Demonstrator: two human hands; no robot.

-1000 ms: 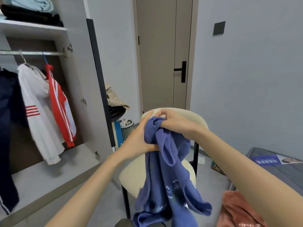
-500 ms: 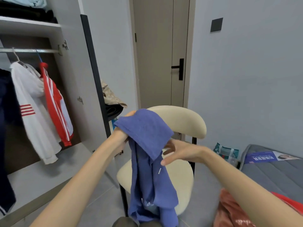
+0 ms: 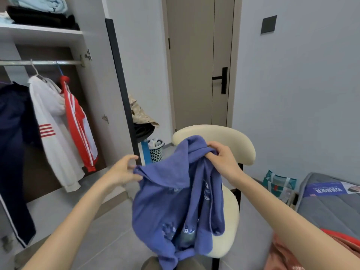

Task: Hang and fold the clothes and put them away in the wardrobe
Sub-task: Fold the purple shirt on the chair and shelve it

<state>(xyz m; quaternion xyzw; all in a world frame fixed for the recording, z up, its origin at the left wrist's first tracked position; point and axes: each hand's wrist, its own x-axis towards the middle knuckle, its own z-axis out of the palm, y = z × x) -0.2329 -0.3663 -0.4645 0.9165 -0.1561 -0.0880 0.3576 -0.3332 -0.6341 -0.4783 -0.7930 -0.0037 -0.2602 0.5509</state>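
step: open out hoodie [image 3: 175, 195] above chair [image 3: 229, 137] | left hand [image 3: 121, 170]: fingers pinch its edge | right hand [image 3: 222, 158]: fingers clench bunched fabric | do: find both shoulders, then draw your hands apart

One chair [image 3: 239, 145] is standing mid-room. In front of it, two hands, the left hand [image 3: 122, 170] and the right hand [image 3: 222, 158], are holding one blue sweatshirt [image 3: 171, 201]. Left of the chair, three garments are hanging on one rail [image 3: 39, 62]: a navy one [image 3: 13, 133], a white one [image 3: 48, 117] and a red one [image 3: 78, 121]. One basket [image 3: 155, 151] is sitting just left of the chair, one door [image 3: 191, 65] is standing behind it, and one mattress [image 3: 327, 209] is lying to its right.
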